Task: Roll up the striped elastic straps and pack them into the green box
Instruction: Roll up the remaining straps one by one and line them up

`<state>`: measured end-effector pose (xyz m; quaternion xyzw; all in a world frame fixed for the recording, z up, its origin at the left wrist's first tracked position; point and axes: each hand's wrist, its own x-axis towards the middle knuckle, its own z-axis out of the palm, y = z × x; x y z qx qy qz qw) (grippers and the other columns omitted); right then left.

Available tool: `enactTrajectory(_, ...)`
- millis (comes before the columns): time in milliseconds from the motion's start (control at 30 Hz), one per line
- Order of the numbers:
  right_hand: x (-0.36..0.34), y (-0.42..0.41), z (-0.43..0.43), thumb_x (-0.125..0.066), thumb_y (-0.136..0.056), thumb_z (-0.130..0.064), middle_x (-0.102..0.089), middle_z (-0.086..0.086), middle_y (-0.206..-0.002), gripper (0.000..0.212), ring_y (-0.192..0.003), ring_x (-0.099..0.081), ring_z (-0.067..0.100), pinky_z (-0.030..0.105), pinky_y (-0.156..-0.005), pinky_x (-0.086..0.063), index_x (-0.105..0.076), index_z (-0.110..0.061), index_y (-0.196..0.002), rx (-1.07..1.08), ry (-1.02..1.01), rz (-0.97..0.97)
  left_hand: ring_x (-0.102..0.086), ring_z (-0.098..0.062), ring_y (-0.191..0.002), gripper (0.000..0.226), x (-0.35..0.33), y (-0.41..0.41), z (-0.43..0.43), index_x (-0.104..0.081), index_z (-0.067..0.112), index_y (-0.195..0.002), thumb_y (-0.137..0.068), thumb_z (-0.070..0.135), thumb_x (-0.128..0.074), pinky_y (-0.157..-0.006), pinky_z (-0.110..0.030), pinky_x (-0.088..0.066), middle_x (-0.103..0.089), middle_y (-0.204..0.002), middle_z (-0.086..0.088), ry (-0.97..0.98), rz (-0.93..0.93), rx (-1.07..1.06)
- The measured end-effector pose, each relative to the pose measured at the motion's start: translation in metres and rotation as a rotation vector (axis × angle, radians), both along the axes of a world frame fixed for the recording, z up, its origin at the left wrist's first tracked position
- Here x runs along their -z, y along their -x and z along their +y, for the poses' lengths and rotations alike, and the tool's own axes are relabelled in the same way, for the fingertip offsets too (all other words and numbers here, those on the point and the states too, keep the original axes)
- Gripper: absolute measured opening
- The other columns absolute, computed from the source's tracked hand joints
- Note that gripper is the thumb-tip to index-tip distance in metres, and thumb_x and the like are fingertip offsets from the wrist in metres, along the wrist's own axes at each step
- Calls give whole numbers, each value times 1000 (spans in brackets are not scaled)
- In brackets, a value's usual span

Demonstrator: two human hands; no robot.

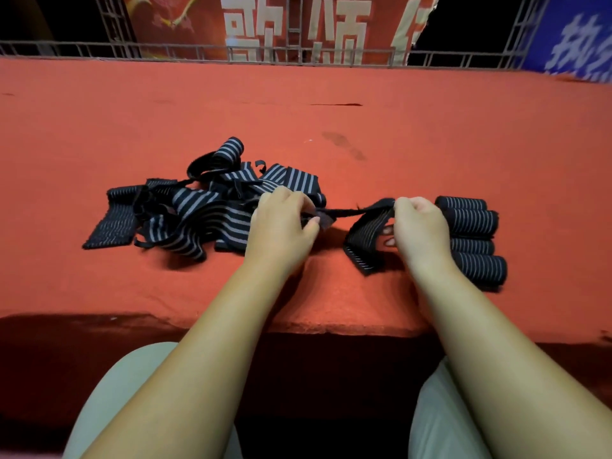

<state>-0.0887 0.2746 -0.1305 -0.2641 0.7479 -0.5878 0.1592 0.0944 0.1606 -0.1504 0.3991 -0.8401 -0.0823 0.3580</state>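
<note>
Left hand (pixel 281 221), right hand (pixel 420 228) pinch strap (pixel 364 235); rolls (pixel 472 221) (perhaps four) beside

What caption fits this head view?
Left hand and right hand hold a striped strap between a loose pile and four rolls.

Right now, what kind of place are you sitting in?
Probably the edge of an event stage: a red carpeted platform, a grey metal truss railing behind it, and a red fabric banner with big white characters.
</note>
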Motion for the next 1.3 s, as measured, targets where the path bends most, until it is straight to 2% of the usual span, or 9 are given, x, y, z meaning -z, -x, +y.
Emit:
enactTrajectory(167, 18, 3, 3, -47, -85, -41, -72, 5, -84, 30, -89, -71, 37, 46, -85, -58, -62, -16, -80, -11, -249, 138, -54, -30, -119, 34, 6, 9, -7, -70, 27, -120, -95, 50, -70, -100, -48, -44, -62, -119, 0, 33, -133, -176)
enactTrajectory(267, 23, 7, -2, -57, -95, -26, -62, 8, -114, 19, -112, -61, 36, 39, -94, -47, -65, -12, -106, -42, -391, 289, -53, -32, -124, 37, 12, 9, -15, -69, 27, -122, -92, 47, -72, -101, -49, -44, -62, -125, -2, -46, -178, -222)
enactTrajectory(367, 25, 3, -9, -61, -93, -31, -50, 12, -137, 41, -129, -50, 39, 46, -113, -41, -59, -18, -132, -72, -419, 512, -52, -33, -125, 39, 18, 8, -21, -69, 24, -123, -89, 43, -75, -101, -49, -44, -62, -126, -3, -93, -197, -220)
enactTrajectory(600, 5, -27, -53, -61, -94, -53, -67, -1, -124, 37, -126, -50, 33, 45, -106, -37, -74, -32, -122, -414, -549, 1006, -60, -31, -115, 41, 28, 1, -32, -59, 19, -116, -85, 31, -82, -96, -51, -52, -67, -113, -1, -181, -75, -220)
enactTrajectory(700, 7, -28, -80, -59, -97, -58, -75, 1, -104, 39, -110, -65, 30, 41, -95, -48, -77, -26, -109, -494, -656, 887, -64, -27, -112, 41, 34, -3, -37, -59, 23, -117, -85, 31, -83, -96, -51, -54, -69, -112, 3, -219, -60, -204)
enactTrajectory(833, 15, -20, -114, -63, -98, -57, -75, 9, -110, 44, -104, -69, 34, 41, -88, -58, -76, -18, -112, -502, -643, 792, -68, -21, -105, 41, 39, -9, -44, -59, 30, -114, -83, 32, -85, -94, -46, -57, -70, -105, 10, -294, -13, -204)
enactTrajectory(1033, 21, -14, -145, -67, -102, -44, -74, 11, -107, 39, -99, -66, 32, 31, -75, -39, -75, -9, -117, -495, -574, 584, -64, -14, -101, 51, 37, -12, -53, -50, 25, -116, -84, 30, -90, -88, -38, -52, -69, -101, 15, -388, 21, -184)
enactTrajectory(1167, 24, -8, -151, -74, -99, -43, -74, 9, -97, 36, -93, -70, 30, 30, -73, -41, -78, -10, -112, -440, -506, 438, -65, -15, -105, 51, 37, -12, -54, -55, 22, -121, -85, 33, -89, -91, -40, -54, -70, -105, 14, -381, -28, -182)
enactTrajectory(1300, 17, -9, -144, -75, -99, -34, -76, 6, -113, 25, -108, -69, 26, 26, -79, -37, -78, -15, -115, -428, -443, 520, -67, -19, -105, 47, 38, -10, -55, -55, 22, -119, -87, 36, -87, -92, -46, -57, -70, -105, 13, -354, -85, -190)
